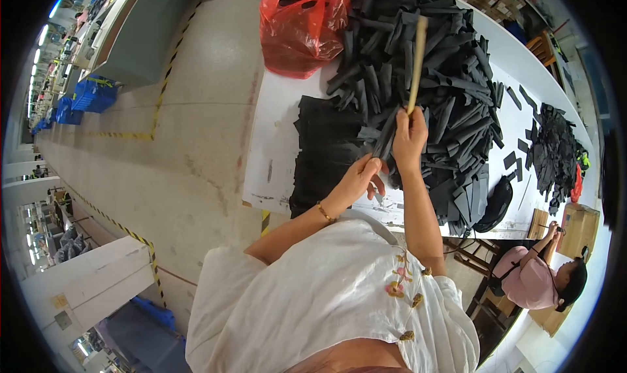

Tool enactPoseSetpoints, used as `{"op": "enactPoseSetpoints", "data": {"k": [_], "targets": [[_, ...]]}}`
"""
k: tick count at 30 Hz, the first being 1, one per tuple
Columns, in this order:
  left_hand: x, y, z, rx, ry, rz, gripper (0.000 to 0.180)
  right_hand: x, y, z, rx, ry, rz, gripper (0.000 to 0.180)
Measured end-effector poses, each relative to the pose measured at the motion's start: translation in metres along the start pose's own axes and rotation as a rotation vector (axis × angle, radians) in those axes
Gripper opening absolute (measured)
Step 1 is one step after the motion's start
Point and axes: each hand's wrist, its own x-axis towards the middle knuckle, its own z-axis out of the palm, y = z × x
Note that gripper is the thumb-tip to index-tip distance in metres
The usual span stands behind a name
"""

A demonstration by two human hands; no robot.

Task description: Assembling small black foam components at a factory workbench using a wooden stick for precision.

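Note:
My right hand (pixel 409 141) is closed on a pale wooden stick (pixel 418 63) that points away from me over a heap. A dark rolled strip (pixel 386 138) runs from my left hand (pixel 361 180) up to the right hand's fingers. The left thumb and forefinger pinch its near end, and the other left fingers are loosely bent. Beyond and to the right of both hands lies a big heap of black rolled pieces (pixel 450 59), which look like fabric tubes. Flattened black pieces (pixel 320 157) lie stacked in rows just left of my hands.
A red plastic bag (pixel 304 30) sits at the white table's (pixel 264 151) far left. Farther right are a black bag (pixel 496 203) and another dark heap (pixel 555 147). A person in pink (pixel 529 275) is at the right. Blue bins (pixel 95 93) stand across the floor.

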Motion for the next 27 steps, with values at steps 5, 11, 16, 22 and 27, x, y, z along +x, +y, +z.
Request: {"op": "enactPoseSetpoints", "data": {"k": [5, 11, 16, 22, 27], "targets": [[-0.002, 0.012, -0.013, 0.003, -0.040, -0.091, 0.035, 0.023, 0.009, 0.014, -0.113, 0.026, -0.121, 0.020], [-0.008, -0.027, -0.034, 0.264, 0.109, 0.106, 0.023, 0.105, 0.043, -0.024, -0.315, 0.049, -0.015, 0.032], [0.090, -0.024, -0.100, 1.073, 0.390, 0.636, 0.008, 0.072, 0.035, -0.037, -0.497, 0.006, -0.071, 0.031], [0.107, -0.031, -0.131, 1.179, 0.131, 0.361, 0.016, 0.021, 0.054, -0.091, -0.544, -0.271, -0.110, 0.019], [0.111, -0.030, -0.147, 0.895, -0.009, 0.297, 0.025, 0.010, 0.059, -0.116, -0.511, -0.435, -0.036, 0.017]]}}
